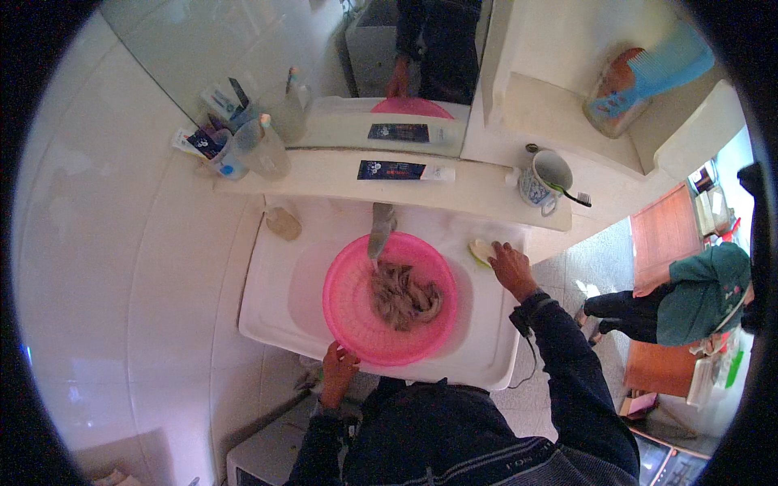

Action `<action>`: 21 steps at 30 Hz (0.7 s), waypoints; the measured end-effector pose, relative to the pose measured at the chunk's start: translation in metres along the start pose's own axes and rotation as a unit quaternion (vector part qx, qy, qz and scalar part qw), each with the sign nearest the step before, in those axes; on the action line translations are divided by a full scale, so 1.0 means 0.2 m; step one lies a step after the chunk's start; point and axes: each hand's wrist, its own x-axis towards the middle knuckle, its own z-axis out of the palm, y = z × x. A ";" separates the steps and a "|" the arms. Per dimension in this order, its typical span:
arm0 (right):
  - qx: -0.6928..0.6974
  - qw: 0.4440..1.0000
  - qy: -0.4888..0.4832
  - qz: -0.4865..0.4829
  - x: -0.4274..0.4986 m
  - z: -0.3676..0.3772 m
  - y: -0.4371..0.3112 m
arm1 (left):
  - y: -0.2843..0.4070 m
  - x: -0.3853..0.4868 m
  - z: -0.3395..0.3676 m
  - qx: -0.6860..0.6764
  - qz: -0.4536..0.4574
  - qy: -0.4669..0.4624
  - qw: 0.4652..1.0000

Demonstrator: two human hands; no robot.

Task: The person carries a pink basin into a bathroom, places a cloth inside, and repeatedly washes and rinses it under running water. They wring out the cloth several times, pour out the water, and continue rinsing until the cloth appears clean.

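Note:
A pink plastic basin (331,297) sits in the white sink (267,304). Wet grey-brown cloth (404,297) lies bunched inside it, below the faucet (381,231). A thin stream seems to fall from the spout. My left hand (339,372) is at the basin's near left rim, fingers touching it; whether they grip it is unclear. On the sink's right ledge, my right hand (512,269) has its fingertips on a pale oval thing with a green edge (481,251), which looks like soap in a dish. The fingers partly cover it.
A shelf (322,182) above the sink carries a toothpaste tube (404,171), plastic cups (261,149) and a patterned mug (538,182) with a toothbrush. A blue comb (662,67) stands in a jar at upper right. Another person (687,297) stands beyond the doorway.

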 end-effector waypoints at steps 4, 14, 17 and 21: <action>-0.016 0.999 0.032 -0.037 -0.03 0.10 -0.08 | 0.01 0.01 0.01 0.026 -0.004 -0.003 1.000; 0.071 0.970 -0.195 -0.129 -0.46 0.00 -0.05 | 0.02 0.02 0.03 0.036 0.011 0.001 0.999; 0.165 0.978 -0.125 -0.001 -0.35 0.00 0.00 | 0.03 0.03 0.02 0.040 0.011 -0.003 0.999; 0.050 0.993 0.110 0.005 -0.18 -0.03 0.09 | 0.04 0.03 0.00 0.048 0.006 -0.010 0.999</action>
